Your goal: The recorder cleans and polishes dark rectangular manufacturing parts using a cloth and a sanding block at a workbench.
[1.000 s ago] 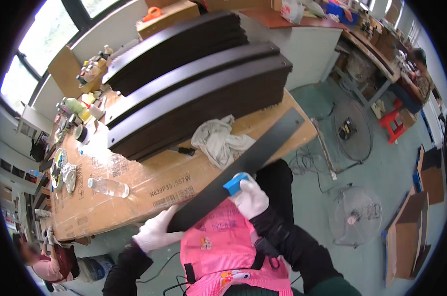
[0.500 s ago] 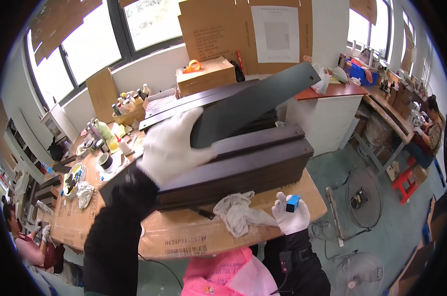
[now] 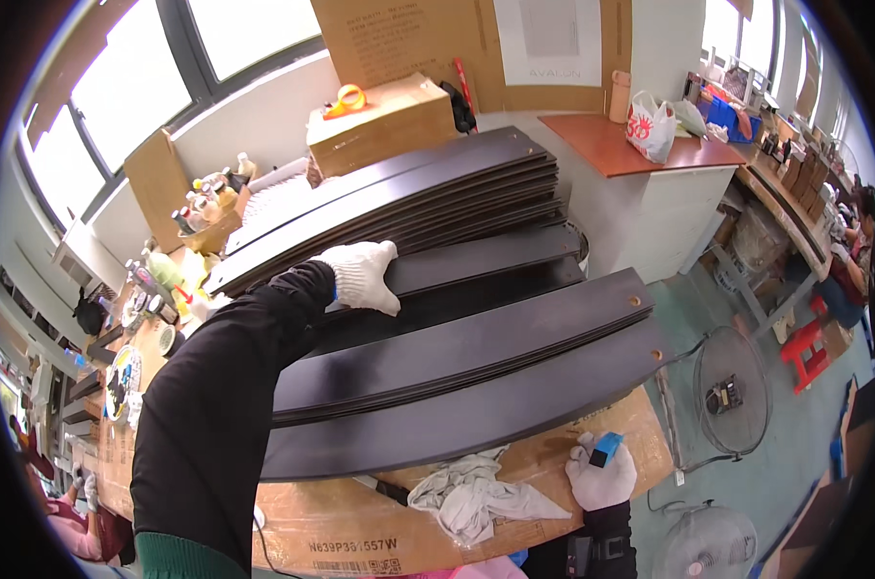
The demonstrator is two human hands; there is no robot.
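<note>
Left hand [image 3: 363, 278] on panel [image 3: 486, 258], grip unclear | right hand [image 3: 601, 482] clamping blue block [image 3: 607, 449], cloth [image 3: 476, 499] beside | bottles [image 3: 206, 205] back-left

white knit gloves [image 3: 363, 275]; black sleeves [image 3: 215, 386], ribbed dark-green band [image 3: 188, 557] by left one; pink garment [image 3: 486, 569].

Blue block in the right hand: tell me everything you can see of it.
The blue block is small and box-shaped, bright blue with one near-black face toward the left. Material can't be told. It sits tilted in the grip of the white-gloved right hand, seen against the right end of the cardboard-covered table.
</note>
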